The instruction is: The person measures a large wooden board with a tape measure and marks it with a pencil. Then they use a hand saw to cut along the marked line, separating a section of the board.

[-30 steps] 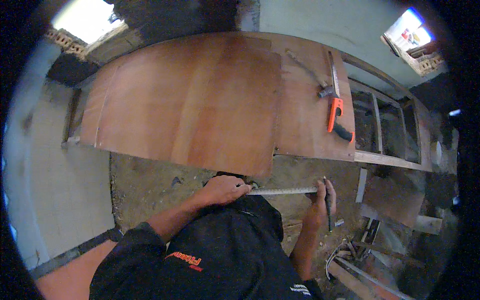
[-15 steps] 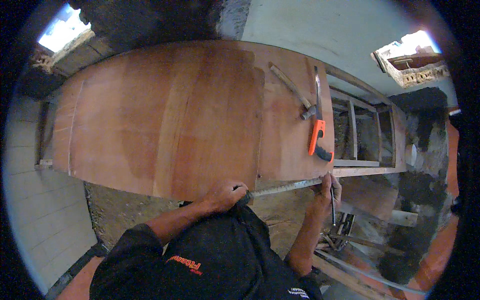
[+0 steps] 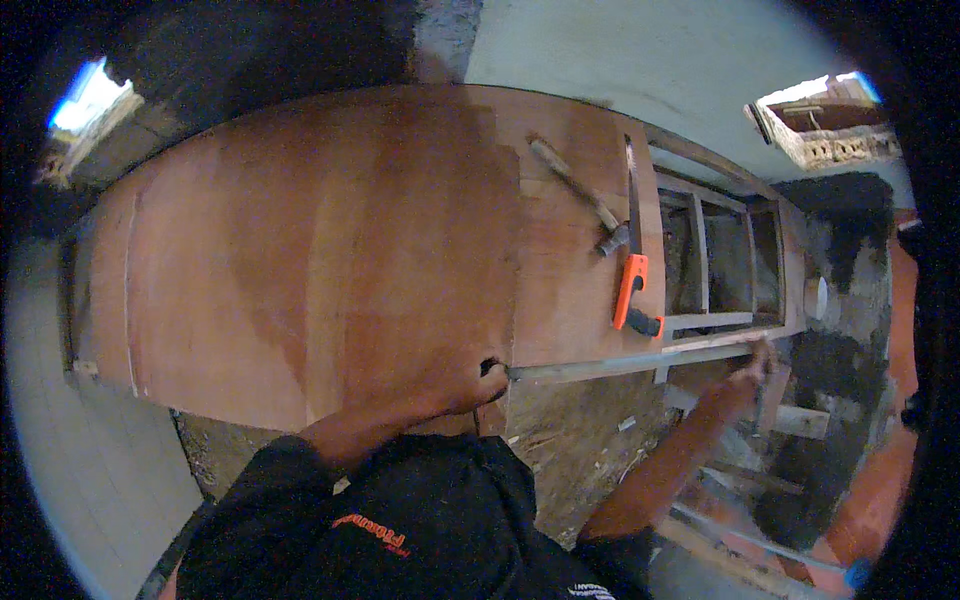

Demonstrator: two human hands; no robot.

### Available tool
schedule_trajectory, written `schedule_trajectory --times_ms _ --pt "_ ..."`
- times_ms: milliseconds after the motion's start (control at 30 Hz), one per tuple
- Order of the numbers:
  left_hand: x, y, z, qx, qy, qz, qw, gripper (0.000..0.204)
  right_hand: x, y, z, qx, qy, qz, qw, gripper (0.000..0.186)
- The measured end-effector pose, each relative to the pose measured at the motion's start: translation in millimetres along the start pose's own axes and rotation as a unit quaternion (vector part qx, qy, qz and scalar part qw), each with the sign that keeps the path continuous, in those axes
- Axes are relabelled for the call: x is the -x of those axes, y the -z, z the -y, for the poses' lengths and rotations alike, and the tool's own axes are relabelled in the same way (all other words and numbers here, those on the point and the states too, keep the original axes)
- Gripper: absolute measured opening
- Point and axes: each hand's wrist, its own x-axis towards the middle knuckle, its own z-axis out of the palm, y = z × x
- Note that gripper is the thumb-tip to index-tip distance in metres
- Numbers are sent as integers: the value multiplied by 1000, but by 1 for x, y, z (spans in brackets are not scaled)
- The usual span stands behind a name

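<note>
My left hand (image 3: 482, 385) is closed round the dark case of a tape measure at the front edge of a brown plywood sheet (image 3: 400, 250). From it the pale tape blade (image 3: 600, 367) runs out to the right, along the front rail of a wooden frame. At the blade's far end my right hand (image 3: 762, 368) is closed on it, somewhat blurred; a thin stick-like thing seems to hang down from these fingers. On the plywood's right part lie a hammer (image 3: 580, 185) with a wooden handle and a handsaw (image 3: 632, 280) with an orange and black handle.
Past the plywood's right edge the open wooden frame (image 3: 702, 255) shows its crossbars. Boards and timber pieces (image 3: 800, 420) lie below it at right. Debris litters the floor (image 3: 590, 420) under the front edge. A pale wall (image 3: 630, 60) stands behind.
My right hand has moved to the right along the frame, drawing out more blade. My left hand stays near the plywood's front edge with the case. The view has shifted slightly.
</note>
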Motion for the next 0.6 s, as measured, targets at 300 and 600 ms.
schedule_trajectory --times_ms 300,600 --pt "-23 -21 0 178 -79 -50 980 30 59 -26 -27 111 86 150 979 20" --pt "-98 -26 -7 81 -108 -172 976 35 126 -94 -72 113 22 235 965 27"
